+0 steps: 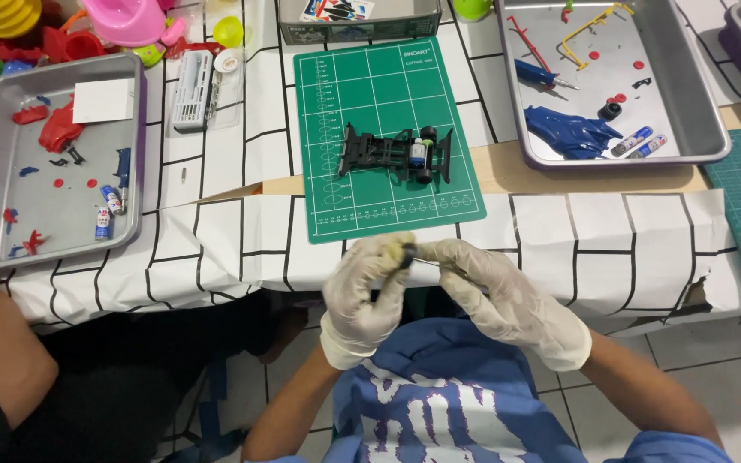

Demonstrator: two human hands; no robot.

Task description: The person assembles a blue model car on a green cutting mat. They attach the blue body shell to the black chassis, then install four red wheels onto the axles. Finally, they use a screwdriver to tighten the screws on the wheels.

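My two hands wear pale gloves and meet just below the table's front edge. My left hand (369,287) pinches a small black wheel (407,254) at its fingertips. My right hand (495,296) holds a thin metal axle that points into that wheel. On the green cutting mat (362,94) ahead lies a black toy-car chassis (396,154) with one wheel pair and a battery fitted, untouched by either hand.
A metal tray (10,231) at left holds red parts, small batteries and a white card. Another metal tray (696,111) at right holds a blue car body, tools and batteries. Another person's arm (2,360) is at the lower left. Colourful toys sit at the far left.
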